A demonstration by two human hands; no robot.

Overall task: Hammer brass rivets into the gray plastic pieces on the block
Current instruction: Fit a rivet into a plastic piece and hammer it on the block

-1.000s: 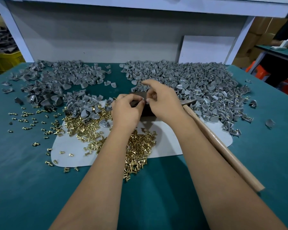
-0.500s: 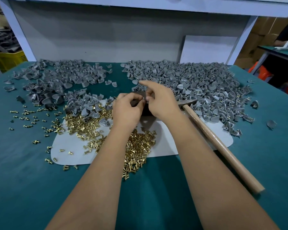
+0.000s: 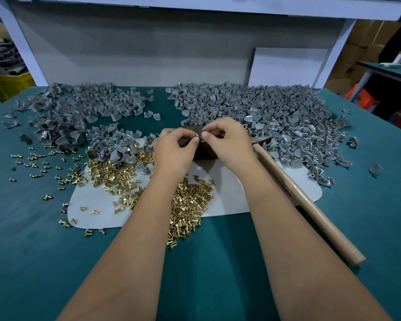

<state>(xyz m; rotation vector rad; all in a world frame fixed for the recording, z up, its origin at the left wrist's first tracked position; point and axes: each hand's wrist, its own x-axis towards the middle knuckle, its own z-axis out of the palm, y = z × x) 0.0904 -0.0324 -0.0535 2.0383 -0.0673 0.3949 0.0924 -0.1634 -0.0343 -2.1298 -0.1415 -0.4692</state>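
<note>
Both hands [image 3: 200,144] pinching something tiny (unclear what) over the block [image 3: 203,152]

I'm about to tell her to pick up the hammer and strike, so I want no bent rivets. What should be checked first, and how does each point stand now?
1. Gray piece held over the dark block: ok, both hands pinch it there.
2. Rivet seated in the piece: cannot tell, fingertips hide it.
3. Right hand free for the hammer: not ok, it grips the piece.
4. Hammer within reach: ok, the handle lies beside the right forearm.
5. Left hand clear of the strike spot: not ok.
</note>
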